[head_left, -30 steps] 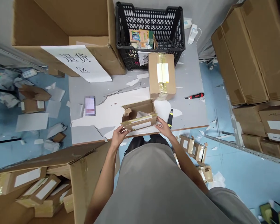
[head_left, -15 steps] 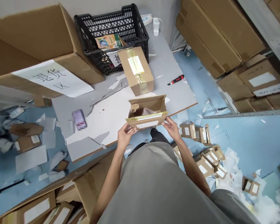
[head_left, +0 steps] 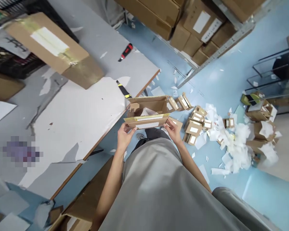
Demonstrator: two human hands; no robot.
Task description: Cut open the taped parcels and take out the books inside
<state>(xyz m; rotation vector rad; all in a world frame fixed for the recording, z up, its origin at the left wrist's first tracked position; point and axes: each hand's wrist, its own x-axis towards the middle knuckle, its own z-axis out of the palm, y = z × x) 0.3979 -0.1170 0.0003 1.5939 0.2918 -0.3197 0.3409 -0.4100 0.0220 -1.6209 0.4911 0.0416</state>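
Held in front of my body is an opened cardboard box [head_left: 146, 120], its flap edges lined with yellowish tape and a white label on the near side. Some crumpled white paper [head_left: 148, 111] lies inside it; anything beneath is hidden. My left hand [head_left: 125, 136] grips the box's near left corner between thumb and fingers. At the near right corner, my right hand [head_left: 172, 130] pinches it the same way. Just beyond the box, a black and yellow utility knife [head_left: 123, 89] rests at the table's edge. A red and black utility knife [head_left: 126, 52] lies farther back.
A taped carton [head_left: 82, 72] stands on the table [head_left: 69, 102] beside a black plastic crate [head_left: 12, 61]. Metal shelving [head_left: 197, 67] with cartons is beyond. Several small opened boxes [head_left: 194, 130] and white wrapping [head_left: 240, 147] litter the blue floor to the right.
My view and body have turned right, so the table has shifted left in view and more floor litter shows. The box stays in both hands. The yellow and black knife has come into view.
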